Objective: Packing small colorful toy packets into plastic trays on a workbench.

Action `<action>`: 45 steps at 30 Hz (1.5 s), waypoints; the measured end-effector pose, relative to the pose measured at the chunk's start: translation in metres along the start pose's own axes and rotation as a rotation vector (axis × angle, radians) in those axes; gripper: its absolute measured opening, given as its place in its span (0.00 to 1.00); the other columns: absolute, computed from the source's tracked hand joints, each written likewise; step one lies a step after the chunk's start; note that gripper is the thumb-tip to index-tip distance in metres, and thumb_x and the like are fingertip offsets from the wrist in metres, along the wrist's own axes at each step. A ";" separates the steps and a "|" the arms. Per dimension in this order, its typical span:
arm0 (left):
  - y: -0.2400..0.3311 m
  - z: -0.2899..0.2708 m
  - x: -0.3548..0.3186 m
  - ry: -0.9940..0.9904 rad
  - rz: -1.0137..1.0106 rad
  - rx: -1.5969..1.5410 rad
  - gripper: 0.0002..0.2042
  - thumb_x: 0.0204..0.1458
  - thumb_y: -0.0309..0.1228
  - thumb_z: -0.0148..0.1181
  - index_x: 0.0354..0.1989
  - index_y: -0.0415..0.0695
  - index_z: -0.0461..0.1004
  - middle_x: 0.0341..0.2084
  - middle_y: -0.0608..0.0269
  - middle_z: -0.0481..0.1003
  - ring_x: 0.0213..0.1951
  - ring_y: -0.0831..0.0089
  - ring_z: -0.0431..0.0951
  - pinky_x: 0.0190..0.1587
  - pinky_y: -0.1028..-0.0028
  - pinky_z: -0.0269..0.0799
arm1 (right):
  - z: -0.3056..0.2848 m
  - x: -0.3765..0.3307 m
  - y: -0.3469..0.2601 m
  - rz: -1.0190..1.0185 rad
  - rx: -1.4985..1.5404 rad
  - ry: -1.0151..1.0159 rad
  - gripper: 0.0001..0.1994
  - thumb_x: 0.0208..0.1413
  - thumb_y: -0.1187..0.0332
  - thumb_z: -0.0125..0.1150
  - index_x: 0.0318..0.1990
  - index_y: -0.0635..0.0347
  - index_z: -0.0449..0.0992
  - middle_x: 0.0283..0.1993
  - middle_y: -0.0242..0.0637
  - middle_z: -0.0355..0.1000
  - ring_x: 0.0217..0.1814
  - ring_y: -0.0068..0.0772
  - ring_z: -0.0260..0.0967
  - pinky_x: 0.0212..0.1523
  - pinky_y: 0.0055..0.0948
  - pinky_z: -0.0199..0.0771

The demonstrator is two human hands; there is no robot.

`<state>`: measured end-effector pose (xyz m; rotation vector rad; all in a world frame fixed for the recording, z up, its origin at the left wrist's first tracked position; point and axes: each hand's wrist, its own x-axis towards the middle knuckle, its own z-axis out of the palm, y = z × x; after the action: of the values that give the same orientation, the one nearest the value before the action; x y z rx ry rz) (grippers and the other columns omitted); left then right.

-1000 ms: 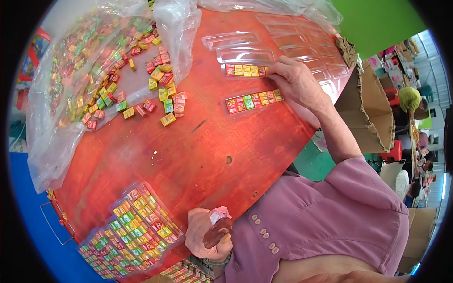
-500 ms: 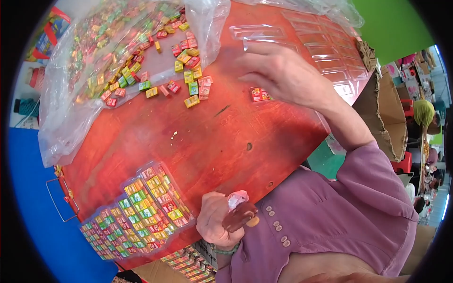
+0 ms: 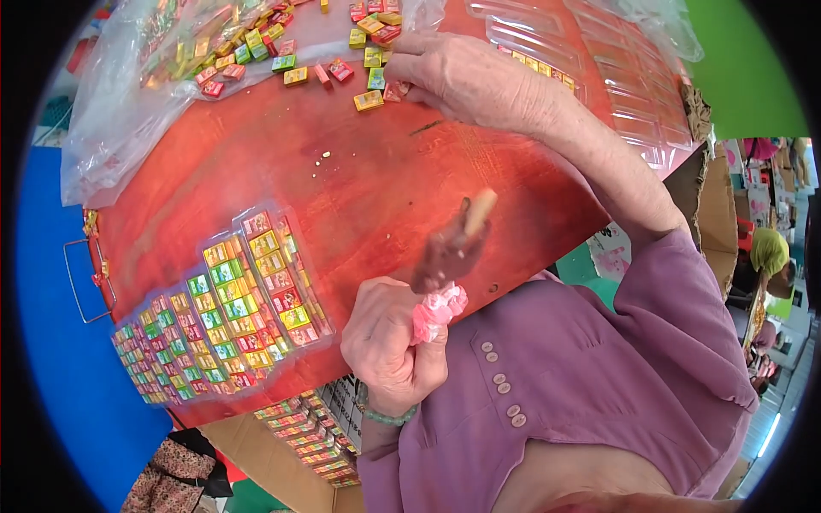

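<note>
My left hand [image 3: 389, 346] is closed around a crumpled pink wrapper [image 3: 439, 312]. From the wrapper sticks a chocolate-coated ice cream bar [image 3: 440, 256], slightly blurred, its wooden stick [image 3: 481, 212] pointing away from me. At the far side of the red table, my right hand [image 3: 479, 81] reaches over the small coloured boxes. Its bent fingers close about a pink-red small box [image 3: 396, 91] at the end of a short column; the fingertips partly hide it. Yellow and green small boxes [image 3: 369, 101] lie just left of those fingers.
Clear plastic trays packed with small boxes [image 3: 244, 299] stand at the near left. A plastic bag [image 3: 111, 145] spills more boxes at the far left. Clear moulded trays [image 3: 633, 94] lie at the far right, one holding a row of boxes [image 3: 547, 68]. Cardboard [image 3: 718, 205] borders the right edge.
My right hand has moved left from the clear trays to the loose boxes. My left hand has turned, so the bar now points upward and away. The view has shifted, too.
</note>
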<state>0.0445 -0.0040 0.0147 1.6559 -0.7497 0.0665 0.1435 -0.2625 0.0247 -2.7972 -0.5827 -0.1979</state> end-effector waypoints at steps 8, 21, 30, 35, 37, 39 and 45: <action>0.015 -0.005 -0.013 -0.092 0.241 -0.008 0.16 0.43 0.43 0.71 0.29 0.43 0.77 0.24 0.63 0.79 0.21 0.69 0.72 0.28 0.66 0.67 | -0.055 -0.065 -0.015 0.134 0.152 0.265 0.12 0.55 0.73 0.64 0.46 0.65 0.74 0.36 0.41 0.71 0.37 0.41 0.73 0.38 0.35 0.74; 0.042 0.006 0.022 -0.506 0.406 -0.249 0.12 0.47 0.38 0.72 0.38 0.52 0.78 0.36 0.72 0.81 0.31 0.79 0.78 0.35 0.74 0.66 | -0.077 -0.172 0.030 0.642 0.106 0.294 0.11 0.57 0.73 0.61 0.47 0.62 0.75 0.45 0.40 0.75 0.46 0.40 0.74 0.45 0.34 0.74; 0.060 0.030 0.053 -0.535 0.457 -0.245 0.07 0.56 0.40 0.65 0.34 0.51 0.78 0.32 0.72 0.80 0.29 0.77 0.76 0.37 0.72 0.70 | -0.068 -0.169 0.043 0.599 0.071 0.220 0.08 0.57 0.72 0.62 0.43 0.62 0.76 0.40 0.42 0.74 0.45 0.45 0.73 0.45 0.37 0.73; 0.053 0.036 0.047 -0.363 0.524 -0.116 0.08 0.56 0.41 0.65 0.35 0.52 0.78 0.33 0.71 0.80 0.30 0.76 0.76 0.39 0.72 0.70 | -0.068 -0.172 0.055 0.463 0.122 0.120 0.07 0.57 0.74 0.60 0.43 0.62 0.76 0.42 0.43 0.71 0.45 0.49 0.72 0.45 0.38 0.72; 0.055 0.031 0.050 -0.449 0.499 -0.039 0.08 0.58 0.41 0.63 0.38 0.53 0.76 0.36 0.72 0.79 0.33 0.76 0.76 0.44 0.70 0.70 | -0.071 -0.171 0.054 0.458 0.114 0.105 0.07 0.57 0.75 0.60 0.43 0.62 0.76 0.43 0.44 0.71 0.46 0.49 0.72 0.45 0.38 0.73; 0.052 0.035 0.050 -0.413 0.507 -0.046 0.08 0.58 0.41 0.62 0.39 0.53 0.75 0.37 0.72 0.78 0.34 0.76 0.76 0.46 0.69 0.69 | -0.074 -0.170 0.053 0.446 0.108 0.098 0.08 0.57 0.75 0.60 0.44 0.62 0.76 0.44 0.44 0.70 0.46 0.49 0.72 0.45 0.38 0.73; 0.045 0.037 0.051 -0.361 0.554 -0.035 0.07 0.59 0.40 0.61 0.39 0.53 0.74 0.38 0.72 0.78 0.35 0.76 0.76 0.48 0.67 0.69 | -0.080 -0.164 0.049 0.367 0.112 0.044 0.14 0.53 0.81 0.57 0.47 0.63 0.76 0.47 0.45 0.70 0.51 0.49 0.71 0.49 0.38 0.73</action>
<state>0.0488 -0.0609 0.0670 1.3993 -1.4633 0.1461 0.0081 -0.3897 0.0585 -2.7208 -0.0614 -0.1446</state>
